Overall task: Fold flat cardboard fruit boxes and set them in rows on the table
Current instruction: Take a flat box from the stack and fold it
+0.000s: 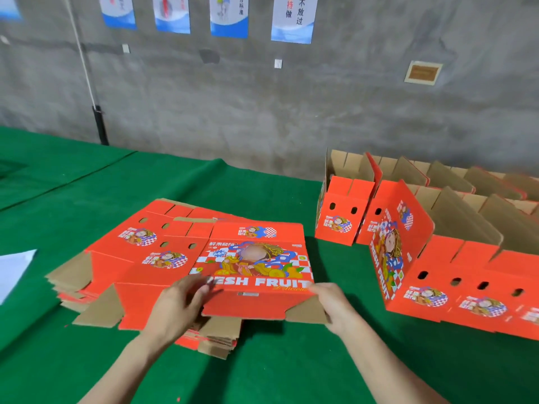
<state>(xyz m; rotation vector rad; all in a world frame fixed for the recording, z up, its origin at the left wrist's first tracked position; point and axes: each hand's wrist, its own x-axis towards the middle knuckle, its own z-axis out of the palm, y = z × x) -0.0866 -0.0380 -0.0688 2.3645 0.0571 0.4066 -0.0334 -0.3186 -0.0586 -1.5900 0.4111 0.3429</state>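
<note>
The left hand lies on the near left part of a flat red cardboard fruit box, its fingers stretched over the printed face beside the white letters "FRESH FRUIT". The hand is blurred, and whether its thumb clasps the edge from below cannot be told. The right hand grasps the same box at its near right corner, with the thumb on the red face and the fingers curled round the plain brown corner flap.

This box is the topmost piece of a stack of flat red and brown cardboard blanks, which lies on the green cloth-covered tabletop in front of the person. The box sits askew on the stack, shifted to the right, and its near edge stands a little above the sheets under it. The blanks below fan out to the left, showing round finger holes and small printed labels.

To the right on the tabletop stand folded red cardboard boxes in rows. The far row begins with a box whose brown inside is open to the top. The near row runs off the right edge, and its first box has a tall printed lid panel standing up.

A white sheet of paper lies at the left edge. Behind the tabletop rises a grey concrete wall with blue and white posters.
</note>
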